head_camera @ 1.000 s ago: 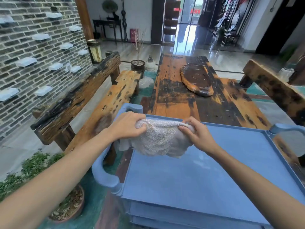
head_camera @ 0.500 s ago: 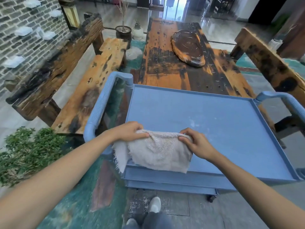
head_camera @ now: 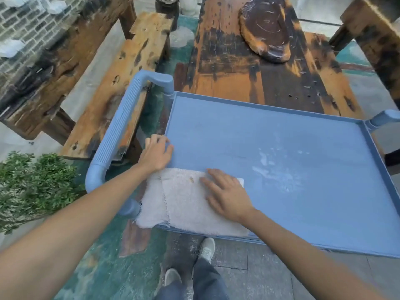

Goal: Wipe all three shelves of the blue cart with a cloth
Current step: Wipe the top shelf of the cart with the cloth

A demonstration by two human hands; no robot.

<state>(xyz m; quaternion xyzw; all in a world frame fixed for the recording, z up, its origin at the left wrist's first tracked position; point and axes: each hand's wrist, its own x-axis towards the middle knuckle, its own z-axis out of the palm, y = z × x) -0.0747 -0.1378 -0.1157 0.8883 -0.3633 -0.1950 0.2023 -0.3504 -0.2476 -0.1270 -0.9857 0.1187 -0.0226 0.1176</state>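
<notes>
The blue cart's top shelf (head_camera: pixel 270 144) fills the middle of the head view, with white dusty smears right of its centre. A whitish terry cloth (head_camera: pixel 186 204) lies spread flat on the shelf's near left corner, one frayed edge hanging over the left rim. My right hand (head_camera: pixel 225 195) presses flat on the cloth's right part, fingers straight. At the shelf's left rim, just beyond the cloth, my left hand (head_camera: pixel 157 153) rests with loosely bent fingers and holds nothing. The lower shelves are hidden under the top one.
The cart's ribbed blue handle (head_camera: pixel 121 131) arches on the left, another handle end (head_camera: pixel 387 119) at the right. A worn wooden table (head_camera: pixel 249 68) butts against the cart's far side, a wooden bench (head_camera: pixel 112 83) stands left, a potted shrub (head_camera: pixel 32 187) near left. My feet stand below the cart.
Both hands held the bunched cloth up by its top edge; now the cloth lies flat on the shelf, the right hand presses on it and the left hand has let go.
</notes>
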